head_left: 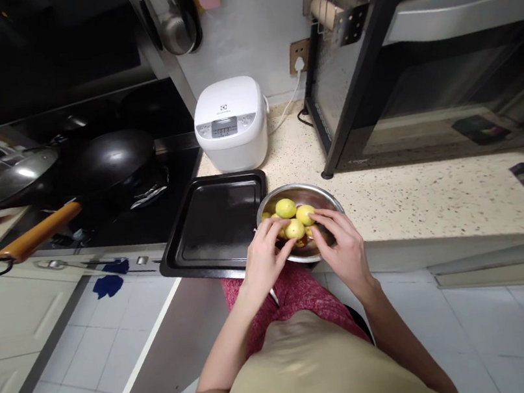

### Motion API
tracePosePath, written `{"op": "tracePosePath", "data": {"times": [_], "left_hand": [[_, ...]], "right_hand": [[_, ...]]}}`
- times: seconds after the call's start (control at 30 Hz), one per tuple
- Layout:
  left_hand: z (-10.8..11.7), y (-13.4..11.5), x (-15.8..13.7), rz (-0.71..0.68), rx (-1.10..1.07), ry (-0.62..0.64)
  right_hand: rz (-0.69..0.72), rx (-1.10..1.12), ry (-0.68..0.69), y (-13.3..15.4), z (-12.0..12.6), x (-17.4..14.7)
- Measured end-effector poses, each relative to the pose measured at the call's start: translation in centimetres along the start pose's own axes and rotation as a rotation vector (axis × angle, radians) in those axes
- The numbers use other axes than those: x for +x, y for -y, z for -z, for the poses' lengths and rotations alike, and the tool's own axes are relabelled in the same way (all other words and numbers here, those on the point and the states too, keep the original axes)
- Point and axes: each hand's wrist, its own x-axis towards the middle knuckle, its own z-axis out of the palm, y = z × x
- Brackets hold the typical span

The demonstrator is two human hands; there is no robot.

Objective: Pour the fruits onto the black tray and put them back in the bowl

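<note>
A stainless steel bowl (323, 192) stands at the counter's front edge. Several smooth, oval, yellow pieces of produce (286, 207) are heaped inside; whether they are lemons or small potatoes I cannot tell. Something reddish shows beneath them. My left hand (266, 251) reaches over the near left rim, thumb and fingers closed round a front yellow piece (294, 229). From the right, my right hand (343, 240) curves over the rim, its thumb and fingertips pinched against the yellow piece at the right (305, 214). My fingers hide part of the heap.
Left of the bowl lies a black baking tray (226, 218); behind it sits a white rice cooker (231, 122). A wok (108, 157) with a wooden handle rests on the stove. An oven (460, 75) stands right. An open cabinet door (144, 365) juts out below the counter.
</note>
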Motion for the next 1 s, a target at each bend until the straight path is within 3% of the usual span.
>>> {"op": "tracePosePath", "data": {"times": [0.2,0.73,1.0], "left_hand": [[0.4,0.2,-0.3,0.011,-0.009,-0.018],[4.8,2.2,-1.2,-0.006,0.158,-0.291],[5.8,3.1,-1.7,0.022,0.223,-0.182]], "right_hand": [[-0.004,0.005,0.001,0.2,0.3,0.2],[-0.005,-0.137,-0.105,-2.2,3.2,-0.1],[-0.154,-0.152,-0.035,-4.2,3.6,-0.5]]}}
